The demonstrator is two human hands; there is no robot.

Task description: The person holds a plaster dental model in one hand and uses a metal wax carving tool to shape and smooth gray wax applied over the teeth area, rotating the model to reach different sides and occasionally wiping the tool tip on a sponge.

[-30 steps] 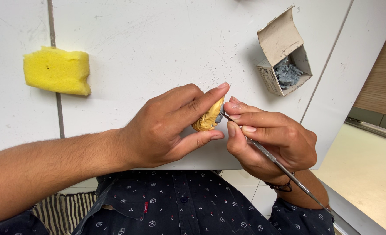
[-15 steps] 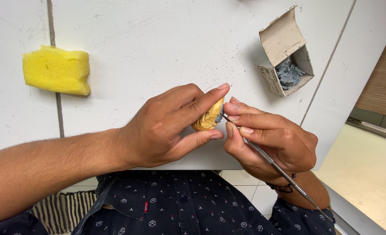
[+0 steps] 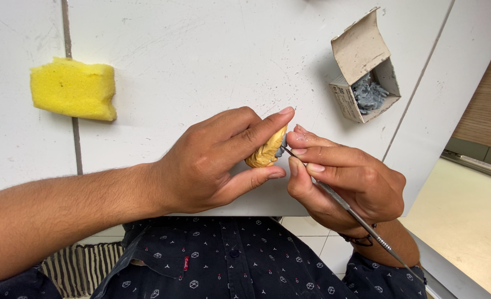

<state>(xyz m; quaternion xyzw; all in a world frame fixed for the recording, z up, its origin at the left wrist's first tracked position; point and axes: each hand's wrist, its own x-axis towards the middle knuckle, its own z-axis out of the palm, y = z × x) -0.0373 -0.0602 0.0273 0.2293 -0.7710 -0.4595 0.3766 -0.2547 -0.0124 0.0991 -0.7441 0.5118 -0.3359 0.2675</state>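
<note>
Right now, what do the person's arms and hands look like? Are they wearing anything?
Both forearms are bare, with no sleeves or gloves. The left hand wears nothing. The right hand has a thin dark bracelet at the wrist. Fingernails are short and plain.

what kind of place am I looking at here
Probably a craft or modelling bench: a white table with a yellow sponge, an open box of grey putty, and a thin metal tool.

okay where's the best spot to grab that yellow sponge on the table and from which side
Probably grip the yellow sponge across its long flat faces at the middle, coming straight down from above. It lies flat on the white table, apart from everything else, and its right end is ragged, so the middle gives the evenest hold.
</note>
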